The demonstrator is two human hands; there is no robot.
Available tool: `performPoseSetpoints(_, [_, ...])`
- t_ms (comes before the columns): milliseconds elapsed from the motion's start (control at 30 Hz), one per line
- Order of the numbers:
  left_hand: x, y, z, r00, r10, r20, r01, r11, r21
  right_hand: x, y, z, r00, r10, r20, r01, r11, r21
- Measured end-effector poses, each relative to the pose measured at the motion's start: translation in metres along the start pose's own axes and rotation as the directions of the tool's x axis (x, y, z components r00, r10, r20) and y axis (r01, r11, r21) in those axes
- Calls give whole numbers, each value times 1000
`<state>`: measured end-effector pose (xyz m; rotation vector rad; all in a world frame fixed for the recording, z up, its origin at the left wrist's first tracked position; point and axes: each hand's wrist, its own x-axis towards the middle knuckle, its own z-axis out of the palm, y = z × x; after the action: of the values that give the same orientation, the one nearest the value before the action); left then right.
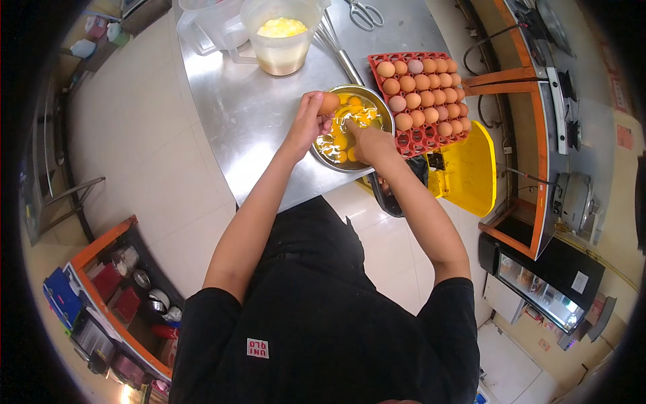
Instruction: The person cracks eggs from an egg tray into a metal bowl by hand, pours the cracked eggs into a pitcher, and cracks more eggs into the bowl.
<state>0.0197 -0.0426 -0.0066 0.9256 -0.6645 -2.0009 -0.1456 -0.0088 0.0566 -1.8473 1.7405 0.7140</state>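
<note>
A brown egg (329, 103) is in my left hand (311, 122), its fingers closed around it at the left rim of a round metal bowl (331, 163). Raw cracked eggs (341, 142) with several yolks lie in that bowl. Over the bowl reaches my right hand (371, 143), a finger stretched down to the egg liquid; its other fingers are partly hidden. To the right of the bowl is a red egg tray (418, 142) with several rows of brown eggs (426, 81) and some vacant cups at its near end.
A whisk (344, 59) leans behind the bowl. Further back on the metal table (222, 101) stand a plastic jug (279, 50) with pale yellow contents and scissors (365, 15). A yellow bin (479, 168) and a black container (387, 200) sit below the table's right side.
</note>
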Motion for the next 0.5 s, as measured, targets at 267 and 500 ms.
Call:
performPoseSetpoints(267, [-1, 2, 1, 1000, 21, 13, -21, 1000, -15, -2, -1, -1, 999, 40, 6, -40, 999, -18])
performPoseSetpoints(500, [-1, 1, 3, 1000, 8, -3, -8, 1000, -15, 0, 9, 18, 1000, -18, 7, 18, 999, -31])
